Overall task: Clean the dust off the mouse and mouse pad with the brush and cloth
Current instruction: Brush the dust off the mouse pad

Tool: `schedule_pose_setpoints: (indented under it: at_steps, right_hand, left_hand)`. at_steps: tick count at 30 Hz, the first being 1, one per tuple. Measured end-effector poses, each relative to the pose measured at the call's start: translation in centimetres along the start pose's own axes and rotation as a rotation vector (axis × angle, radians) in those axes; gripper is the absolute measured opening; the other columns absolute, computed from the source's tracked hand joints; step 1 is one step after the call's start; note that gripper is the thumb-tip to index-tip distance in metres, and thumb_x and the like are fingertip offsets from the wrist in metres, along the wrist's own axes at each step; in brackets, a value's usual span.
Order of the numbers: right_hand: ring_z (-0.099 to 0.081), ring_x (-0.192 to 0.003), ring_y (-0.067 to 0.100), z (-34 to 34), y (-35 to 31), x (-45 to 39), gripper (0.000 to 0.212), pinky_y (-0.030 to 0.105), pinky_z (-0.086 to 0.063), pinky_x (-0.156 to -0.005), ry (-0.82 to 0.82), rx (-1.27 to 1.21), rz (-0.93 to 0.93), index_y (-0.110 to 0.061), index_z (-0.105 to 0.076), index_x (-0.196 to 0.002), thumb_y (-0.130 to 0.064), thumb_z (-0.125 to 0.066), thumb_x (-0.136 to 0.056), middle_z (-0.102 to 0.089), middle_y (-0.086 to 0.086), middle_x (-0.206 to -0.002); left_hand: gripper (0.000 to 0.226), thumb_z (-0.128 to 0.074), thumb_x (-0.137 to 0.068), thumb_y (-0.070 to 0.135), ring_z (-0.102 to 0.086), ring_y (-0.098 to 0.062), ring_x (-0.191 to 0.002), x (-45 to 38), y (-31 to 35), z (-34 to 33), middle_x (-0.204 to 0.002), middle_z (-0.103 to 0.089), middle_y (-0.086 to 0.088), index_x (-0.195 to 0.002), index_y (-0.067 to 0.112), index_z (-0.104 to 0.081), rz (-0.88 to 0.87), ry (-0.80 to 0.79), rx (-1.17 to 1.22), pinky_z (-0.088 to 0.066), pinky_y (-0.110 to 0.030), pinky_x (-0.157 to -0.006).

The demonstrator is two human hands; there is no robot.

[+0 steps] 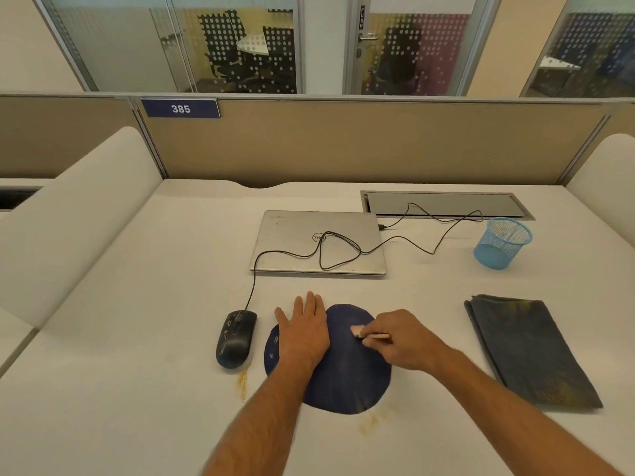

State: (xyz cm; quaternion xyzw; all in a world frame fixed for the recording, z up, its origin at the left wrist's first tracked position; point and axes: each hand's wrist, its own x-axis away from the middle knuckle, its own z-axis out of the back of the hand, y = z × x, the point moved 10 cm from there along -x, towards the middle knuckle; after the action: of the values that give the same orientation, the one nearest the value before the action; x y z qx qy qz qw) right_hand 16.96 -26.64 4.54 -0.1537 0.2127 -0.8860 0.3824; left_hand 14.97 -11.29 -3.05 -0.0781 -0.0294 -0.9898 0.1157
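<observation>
Left hand (302, 329) lies flat, fingers straight, pressing down on the left part of the round dark blue mouse pad (343, 376), which sits near the front middle of the white desk (137, 304). Right hand (395, 338) curls around a small brush (369, 334), its pale bristles touching the pad's upper middle and the wooden handle poking out toward the right. The black wired mouse (236, 338) sits just left of the pad, off it, specks showing on its top. Yellowish dust (242, 381) streaks the desk just below the mouse, with more by the pad's lower right edge. The folded dark cloth (529, 352) lies well to the right, untouched. Behind, a closed silver laptop (292, 242) with the mouse cable (330, 250) looping over it, and a blue mesh cup (502, 242).
</observation>
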Motion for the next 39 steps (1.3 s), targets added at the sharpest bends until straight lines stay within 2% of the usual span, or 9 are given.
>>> schedule_pose_setpoints:
  at_steps: [3,14,20,24,26,30,34,37,39]
  right_hand:
    - [-0.064,-0.084,0.017,-0.5,-1.2,1.5,0.026,0.034,-0.051,-0.078,-0.066,-0.088,0.031,-0.017,-0.077,-0.094,-0.034,-0.059,-0.094,-0.075,0.002,-0.093]
    - [-0.065,-0.081,0.008,-2.7,-3.8,6.6,0.026,0.020,-0.052,-0.072,-0.305,-0.226,0.077,-0.022,-0.078,-0.100,-0.042,-0.063,-0.090,-0.076,-0.007,-0.094]
    - [-0.065,-0.083,0.001,-0.1,-2.8,5.8,0.014,0.014,-0.050,-0.070,-0.101,-0.342,0.053,-0.025,-0.079,-0.096,-0.028,-0.068,-0.089,-0.074,-0.016,-0.090]
    - [-0.061,-0.080,-0.004,-1.7,-4.1,5.9,0.021,0.010,-0.046,-0.069,-0.184,-0.228,0.151,-0.027,-0.078,-0.101,-0.039,-0.064,-0.090,-0.074,-0.013,-0.094]
    - [-0.063,-0.080,-0.002,-2.3,-4.1,6.0,0.022,0.011,-0.047,-0.069,-0.242,-0.244,0.143,-0.027,-0.077,-0.100,-0.041,-0.064,-0.089,-0.074,-0.013,-0.095]
    - [-0.064,-0.083,-0.001,-1.2,-4.1,5.5,0.020,0.013,-0.050,-0.073,-0.183,-0.276,0.123,-0.024,-0.078,-0.098,-0.036,-0.065,-0.090,-0.075,-0.011,-0.094]
    - [-0.067,-0.084,0.006,-2.3,-3.3,5.6,0.016,0.026,-0.056,-0.079,-0.290,-0.316,0.067,-0.024,-0.078,-0.097,-0.030,-0.067,-0.088,-0.075,-0.010,-0.095]
    - [-0.068,-0.079,0.010,-0.5,-1.5,5.3,0.012,0.018,-0.053,-0.066,-0.126,-0.495,-0.019,-0.026,-0.079,-0.091,-0.023,-0.068,-0.087,-0.075,-0.011,-0.086]
    - [-0.068,-0.074,0.019,1.2,0.1,5.1,0.015,0.020,-0.053,-0.061,0.044,-0.607,-0.067,-0.021,-0.080,-0.089,-0.013,-0.068,-0.088,-0.075,-0.005,-0.084]
  left_hand:
    - [0.059,-0.029,-0.105,0.034,-0.009,-0.033,-0.151,-0.1,0.0,0.1,-0.165,-0.006,-0.007,-0.156,0.016,-0.004,0.000,0.002,0.005,-0.013,-0.065,-0.115]
    - [0.059,-0.030,-0.104,0.034,-0.010,-0.032,-0.151,-0.1,0.0,-0.1,-0.165,-0.006,-0.007,-0.156,0.016,-0.006,0.009,0.004,0.011,-0.013,-0.066,-0.114]
    - [0.059,-0.030,-0.105,0.034,-0.010,-0.033,-0.151,-0.1,0.0,0.0,-0.165,-0.007,-0.007,-0.155,0.016,-0.006,0.007,-0.003,0.008,-0.014,-0.066,-0.114]
    - [0.059,-0.031,-0.105,0.033,-0.009,-0.033,-0.151,0.0,0.0,0.1,-0.165,-0.006,-0.007,-0.155,0.016,-0.006,0.005,-0.004,0.009,-0.013,-0.066,-0.114]
    - [0.059,-0.031,-0.105,0.033,-0.009,-0.033,-0.151,0.1,0.0,0.1,-0.165,-0.006,-0.007,-0.155,0.016,-0.006,0.008,-0.006,0.010,-0.013,-0.065,-0.114]
    - [0.060,-0.031,-0.105,0.034,-0.009,-0.033,-0.151,0.0,0.0,0.2,-0.165,-0.006,-0.007,-0.155,0.016,-0.006,0.004,-0.010,0.013,-0.013,-0.065,-0.115]
    - [0.060,-0.032,-0.104,0.033,-0.010,-0.032,-0.151,0.0,0.0,0.2,-0.165,-0.007,-0.006,-0.155,0.016,-0.006,0.004,-0.006,0.016,-0.013,-0.065,-0.114]
    - [0.060,-0.032,-0.104,0.035,-0.010,-0.031,-0.151,-0.1,0.0,0.1,-0.165,-0.008,-0.006,-0.155,0.017,-0.007,-0.002,-0.011,0.029,-0.012,-0.064,-0.115]
    - [0.058,-0.031,-0.104,0.035,-0.013,-0.031,-0.150,-0.1,-0.1,0.3,-0.164,-0.011,-0.006,-0.155,0.017,-0.009,-0.010,0.002,0.028,-0.012,-0.063,-0.115]
